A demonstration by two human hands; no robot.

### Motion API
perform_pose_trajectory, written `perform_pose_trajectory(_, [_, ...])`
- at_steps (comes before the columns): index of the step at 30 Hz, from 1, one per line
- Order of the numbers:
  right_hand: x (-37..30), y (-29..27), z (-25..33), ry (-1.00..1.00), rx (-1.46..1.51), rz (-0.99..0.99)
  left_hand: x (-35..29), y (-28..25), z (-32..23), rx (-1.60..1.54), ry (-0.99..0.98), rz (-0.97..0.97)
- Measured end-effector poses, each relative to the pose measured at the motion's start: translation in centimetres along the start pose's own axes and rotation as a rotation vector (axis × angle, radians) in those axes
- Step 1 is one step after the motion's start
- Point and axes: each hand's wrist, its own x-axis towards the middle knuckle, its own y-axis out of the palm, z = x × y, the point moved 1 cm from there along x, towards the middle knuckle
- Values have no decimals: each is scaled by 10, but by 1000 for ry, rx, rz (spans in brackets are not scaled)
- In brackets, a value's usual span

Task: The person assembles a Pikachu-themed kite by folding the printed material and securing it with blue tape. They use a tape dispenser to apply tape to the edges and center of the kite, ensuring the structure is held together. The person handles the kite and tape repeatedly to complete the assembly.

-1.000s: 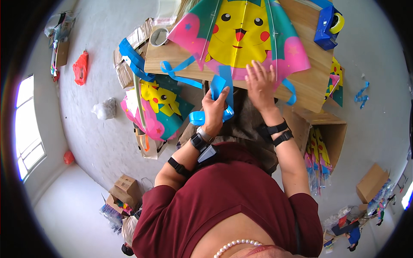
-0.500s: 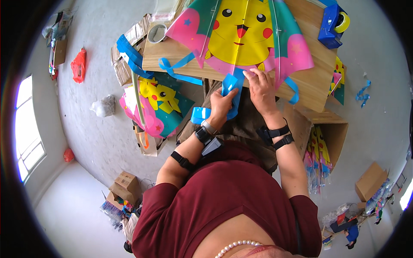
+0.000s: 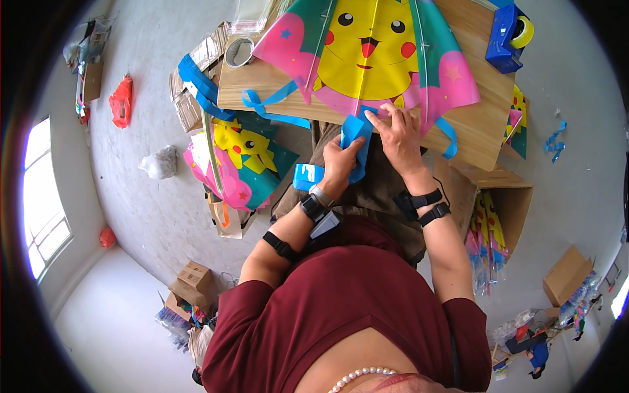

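A kite (image 3: 370, 59) with a yellow cartoon character on green and pink lies on the wooden table, its lower edge toward me. At the middle of that edge, a shiny blue ribbon (image 3: 354, 129) meets the kite. My left hand (image 3: 341, 160) is closed on this ribbon, and a loop of it hangs beside the wrist. My right hand (image 3: 400, 134) rests at the kite's lower edge, index finger stretched onto the ribbon's upper end, the other fingers loosely bent and apart. Whether the ribbon is stuck to the kite I cannot tell.
On the wooden table (image 3: 481, 141) stand a blue tape dispenser (image 3: 503, 49) at the right and a tape roll (image 3: 240, 51) at the left. More kites (image 3: 246, 154) hang or lie at the left. A cardboard box (image 3: 514, 209) holding packed kites is at the right.
My right index finger has moved slightly left and down onto the ribbon's upper end. The left hand keeps hold of the ribbon, nearly in the same place.
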Motion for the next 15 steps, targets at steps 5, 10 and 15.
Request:
perform_pose_trajectory(5, [0, 0, -2, -9, 25, -5, -3, 2, -2, -20, -10, -14])
perform_pose_trajectory(10, [0, 0, -4, -26, 14, 1, -4, 4, 0, -20, 7, -28])
perform_pose_trajectory(15, [-1, 4, -9, -42, 40, 13, -5, 5, -2, -17, -5, -27])
